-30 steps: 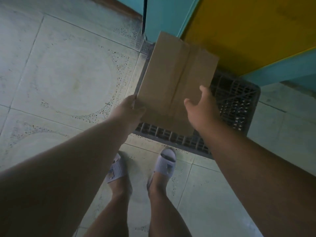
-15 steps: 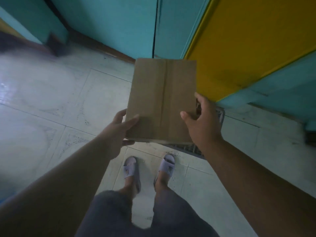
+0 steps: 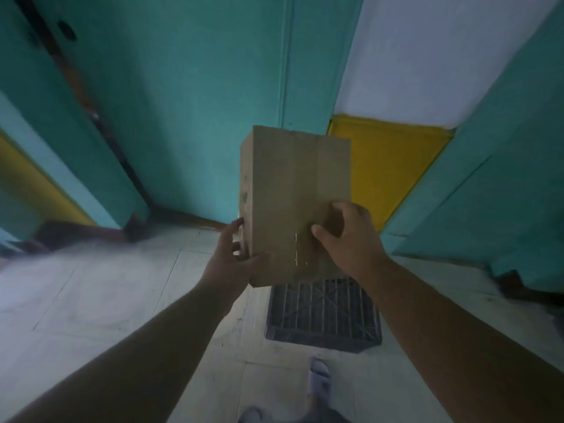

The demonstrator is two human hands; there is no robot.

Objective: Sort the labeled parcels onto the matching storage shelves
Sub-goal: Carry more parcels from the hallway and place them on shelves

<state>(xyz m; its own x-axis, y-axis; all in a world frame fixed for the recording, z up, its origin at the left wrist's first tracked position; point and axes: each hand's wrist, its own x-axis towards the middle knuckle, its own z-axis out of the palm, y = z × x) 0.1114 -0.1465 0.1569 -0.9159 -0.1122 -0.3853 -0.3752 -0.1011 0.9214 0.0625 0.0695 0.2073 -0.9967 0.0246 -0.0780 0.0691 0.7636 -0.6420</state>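
Cardboard parcel (image 3: 293, 193) between both hands (image 3: 293, 254)

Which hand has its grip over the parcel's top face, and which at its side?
The right hand curls over the cardboard parcel's top face; the left hand grips the left side edge.

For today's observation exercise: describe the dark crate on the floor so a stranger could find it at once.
Start at the teal wall ahead, then drop to the pale tiled floor. The dark crate sits there beneath the held cardboard parcel; its slatted grid is the only dark latticed thing around.
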